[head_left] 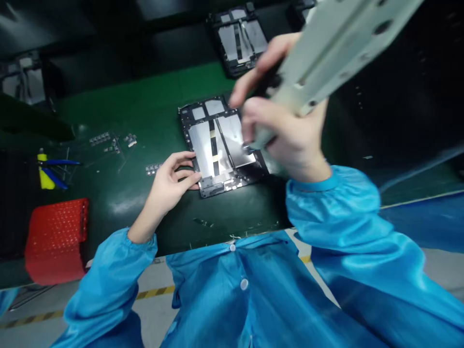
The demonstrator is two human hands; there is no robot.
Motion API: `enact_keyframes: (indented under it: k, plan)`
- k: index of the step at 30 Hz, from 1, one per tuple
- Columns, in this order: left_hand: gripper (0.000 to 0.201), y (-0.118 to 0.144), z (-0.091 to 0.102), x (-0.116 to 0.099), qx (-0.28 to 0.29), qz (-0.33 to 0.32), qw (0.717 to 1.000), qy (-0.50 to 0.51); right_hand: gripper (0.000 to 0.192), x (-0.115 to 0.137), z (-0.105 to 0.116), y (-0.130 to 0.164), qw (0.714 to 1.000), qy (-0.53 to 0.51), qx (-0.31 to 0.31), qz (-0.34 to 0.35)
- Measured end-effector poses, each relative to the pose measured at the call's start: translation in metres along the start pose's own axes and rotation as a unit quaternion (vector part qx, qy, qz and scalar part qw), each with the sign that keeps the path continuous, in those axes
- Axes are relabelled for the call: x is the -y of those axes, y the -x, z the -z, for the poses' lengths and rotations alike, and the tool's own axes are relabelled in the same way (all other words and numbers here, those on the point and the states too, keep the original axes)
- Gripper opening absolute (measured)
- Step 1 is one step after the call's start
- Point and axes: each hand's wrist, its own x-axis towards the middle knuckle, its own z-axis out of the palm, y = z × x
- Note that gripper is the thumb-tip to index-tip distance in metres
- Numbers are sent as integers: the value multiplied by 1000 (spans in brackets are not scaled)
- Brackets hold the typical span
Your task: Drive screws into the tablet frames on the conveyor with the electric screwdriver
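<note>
Here, at the left hand (170, 181): fingertips (192, 155) loosely spread and pressed flat against the left edge of the open tablet frame (217, 145), thumb tucked by its lower corner, nothing gripped. Good for bracing; best kept at the rim, off the silver foil and the thin strip down the middle.

Across at the right hand (290, 140): fingers wrapped tight round the blurred lower end of a long pale tool (337, 43), index finger stretched up along it, tip apparently over the frame's right half, though too smeared to place exactly. Worth keeping the tool upright over its spot rather than slanted, going down gently, and letting the left hand take any twist so the frame cannot slide.

Further out, under the frame: a dark green mat (119, 203) near the bench's front edge, with scraps near that edge. Left of the hand, just beside it, a short strip of small parts (152, 169); more strips (99, 139) beyond. Then a yellow-and-blue hand tool (50, 169) and a red perforated basket (54, 239) at the far left. At the back, well apart, a second open frame (239, 38). Nearest the camera, blue smock sleeves (348, 241).
</note>
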Motion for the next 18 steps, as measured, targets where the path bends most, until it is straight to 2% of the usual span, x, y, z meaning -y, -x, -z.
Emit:
enact_keyframes:
  k: [2, 4, 7, 11, 18]
  plan:
    - [59, -3, 4, -11, 33, 23, 999, -37, 48, -4, 49, -2, 999, 24, -27, 26]
    - [49, -8, 8, -23, 80, 62, 992, -82, 50, -15, 88, -3, 995, 32, -68, 67]
    - [45, -18, 14, -38, 128, 108, 975, -147, 48, -33, 119, -1, 984, 29, -123, 128]
    - [42, -21, 18, -44, 125, 104, 970, -179, 37, -43, 121, 5, 973, 16, -159, 168]
    - [27, -10, 14, -46, 99, 110, 971, -190, 33, -43, 113, 8, 972, 18, -175, 156]
